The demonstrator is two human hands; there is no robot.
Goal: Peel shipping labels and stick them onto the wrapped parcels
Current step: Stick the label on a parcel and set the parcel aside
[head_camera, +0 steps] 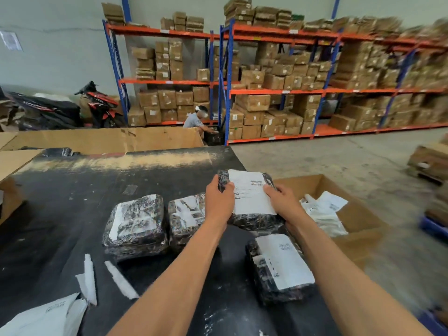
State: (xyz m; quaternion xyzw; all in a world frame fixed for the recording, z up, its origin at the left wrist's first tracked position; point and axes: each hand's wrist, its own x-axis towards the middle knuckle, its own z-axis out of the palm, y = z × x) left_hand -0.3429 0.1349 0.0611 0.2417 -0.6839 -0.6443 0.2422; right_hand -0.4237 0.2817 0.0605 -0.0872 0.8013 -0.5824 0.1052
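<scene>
I hold a wrapped parcel tilted above the black table, a white shipping label stuck on its upper face. My left hand grips its left edge with the thumb on top. My right hand grips its right edge, thumb pressing on the label. Two unlabelled wrapped parcels lie side by side to the left. A labelled parcel lies near me on the right. Loose label sheets and torn backing strips lie at the front left.
An open cardboard box with white paper scraps stands right of the table. Large cardboard sheets lean behind the table. Racks of brown cartons fill the back wall, a crouching person beside them, parked motorbikes at left.
</scene>
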